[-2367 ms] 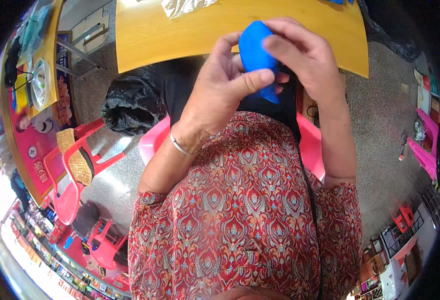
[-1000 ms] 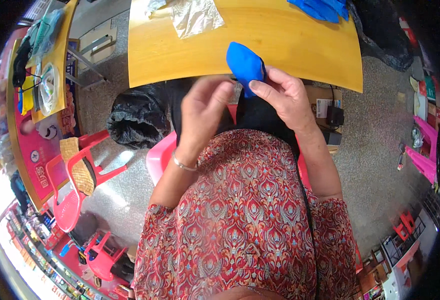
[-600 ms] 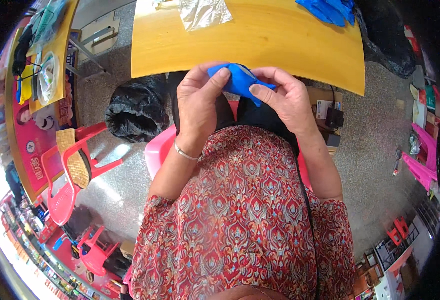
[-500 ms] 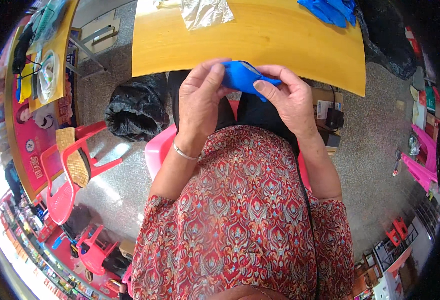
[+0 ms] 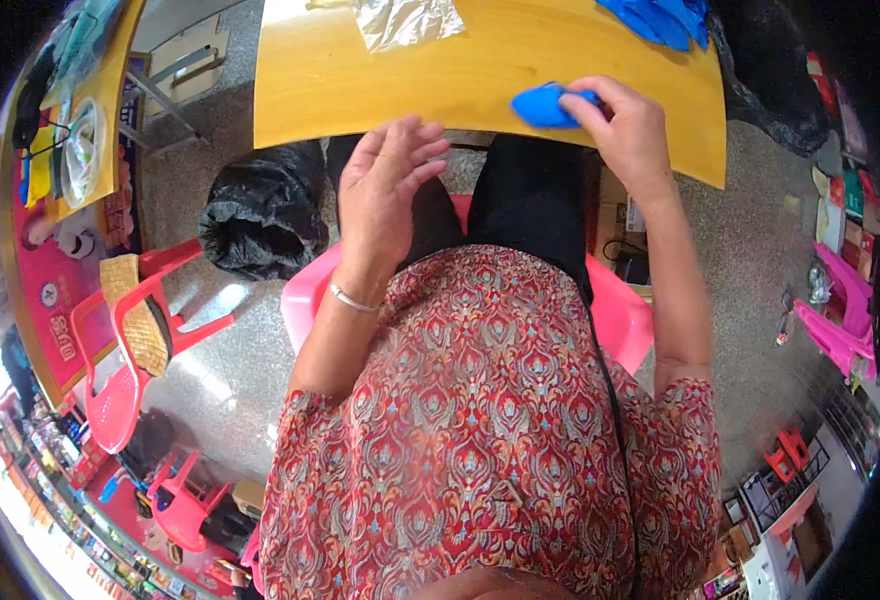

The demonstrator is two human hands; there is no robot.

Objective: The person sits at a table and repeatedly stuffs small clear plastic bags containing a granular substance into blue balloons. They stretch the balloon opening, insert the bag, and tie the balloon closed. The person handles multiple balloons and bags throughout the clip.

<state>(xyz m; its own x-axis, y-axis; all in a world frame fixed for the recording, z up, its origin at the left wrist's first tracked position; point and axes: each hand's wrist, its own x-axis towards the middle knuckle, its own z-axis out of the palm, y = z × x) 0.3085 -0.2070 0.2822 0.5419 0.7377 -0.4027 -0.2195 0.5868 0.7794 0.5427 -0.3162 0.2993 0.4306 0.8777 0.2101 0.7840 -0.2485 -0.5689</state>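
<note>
Wears a red patterned top point(image 5: 490, 420) and sits facing a yellow tabletop point(image 5: 380, 95). To the left, past a red chair point(image 5: 115, 400), can see a pink panel point(image 5: 35, 260). Raises the right forearm almost straight up from a bent elbow, with the right hand point(image 5: 592, 106) turned inward above the tabletop's near edge. Angles the left forearm forward, with the left hand point(image 5: 385, 175) at the same edge, palm inward, fingers loosely spread and holding nothing. Next in size, can make out a black bag point(image 5: 260, 220) on the floor, then a crumpled clear bag point(image 5: 410, 22) and a blue heap point(image 5: 660, 20) at the far side. Pinches a small, slightly blurred blue piece point(image 5: 540, 106) between right thumb and fingers, over the tabletop near its edge; cannot tell whether touching it. Wears a silvery bangle point(image 5: 353, 300) on the left wrist. Lastly, shows white lettering point(image 5: 63, 338) low on the panel, beneath a round pale emblem point(image 5: 49, 295).
</note>
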